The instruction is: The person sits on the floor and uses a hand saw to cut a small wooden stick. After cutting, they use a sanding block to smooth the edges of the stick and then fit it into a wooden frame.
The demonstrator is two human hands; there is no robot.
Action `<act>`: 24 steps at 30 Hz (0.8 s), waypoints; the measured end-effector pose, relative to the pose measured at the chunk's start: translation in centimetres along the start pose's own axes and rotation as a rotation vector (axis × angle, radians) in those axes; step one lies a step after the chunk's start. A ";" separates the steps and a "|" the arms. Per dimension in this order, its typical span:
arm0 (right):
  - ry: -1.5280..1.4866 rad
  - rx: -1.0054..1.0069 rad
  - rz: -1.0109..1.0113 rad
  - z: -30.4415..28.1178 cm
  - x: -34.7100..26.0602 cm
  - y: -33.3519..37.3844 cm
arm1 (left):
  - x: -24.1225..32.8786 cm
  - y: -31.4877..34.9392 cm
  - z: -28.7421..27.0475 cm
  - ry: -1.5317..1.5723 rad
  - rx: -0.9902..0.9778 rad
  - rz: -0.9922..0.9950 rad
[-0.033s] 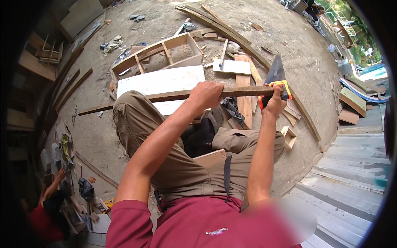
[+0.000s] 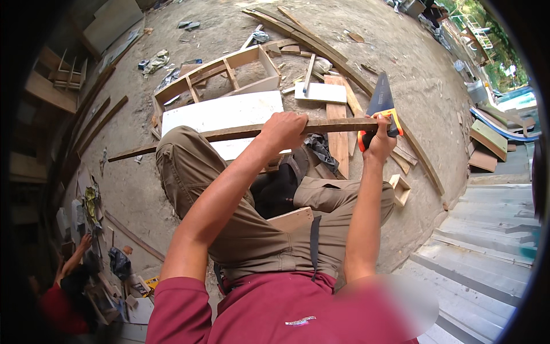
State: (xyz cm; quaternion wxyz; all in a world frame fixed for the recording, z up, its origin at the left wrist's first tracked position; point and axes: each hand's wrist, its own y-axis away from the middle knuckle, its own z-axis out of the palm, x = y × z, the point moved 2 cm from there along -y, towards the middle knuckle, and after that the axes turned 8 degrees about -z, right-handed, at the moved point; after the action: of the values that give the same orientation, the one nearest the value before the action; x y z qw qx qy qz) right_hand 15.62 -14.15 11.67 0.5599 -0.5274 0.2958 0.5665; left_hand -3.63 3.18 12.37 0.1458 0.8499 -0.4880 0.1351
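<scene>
My left hand (image 2: 285, 129) is closed over a long, narrow strip of wood (image 2: 344, 126), gripping it from above right of its middle. The strip runs crosswise above my lap and passes over my raised left knee, its thin far end reaching out to the left. My right hand (image 2: 378, 140) is closed at the strip's right end, around the orange-and-black handle of a handsaw (image 2: 382, 97). The saw's dark blade points up and away from me. My fingers partly hide the handle and the wood's end, so I cannot tell whether the blade touches the strip.
Beyond my knees lie a wooden frame with dividers (image 2: 229, 71), a white board (image 2: 223, 114) and a smaller white panel (image 2: 321, 93). Long planks (image 2: 309, 43) stretch over the dirt floor. Corrugated metal sheeting (image 2: 475, 229) is at right. Another person's arm (image 2: 74, 258) shows at lower left.
The saw blade's tip has shifted very slightly away from me. Both hands keep their grips, and the wood strip stays practically where it was.
</scene>
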 end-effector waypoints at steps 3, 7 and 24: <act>0.267 -0.171 -0.066 -3.1 1.1 -1.1 | -1.5 -0.2 1.6 0.064 0.023 -0.031; 0.451 -0.065 -0.157 -6.9 1.4 1.8 | -2.7 -0.8 5.8 0.088 0.054 -0.002; 0.217 -0.352 0.112 -5.2 -0.7 20.0 | -3.0 -2.9 9.8 0.132 0.034 -0.098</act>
State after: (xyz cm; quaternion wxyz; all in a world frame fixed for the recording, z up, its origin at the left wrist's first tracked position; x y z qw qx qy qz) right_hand -2.05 -23.14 5.85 0.3918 -0.6577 0.2798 0.5793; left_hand -1.74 3.19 1.87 0.1698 0.8643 -0.4330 0.1916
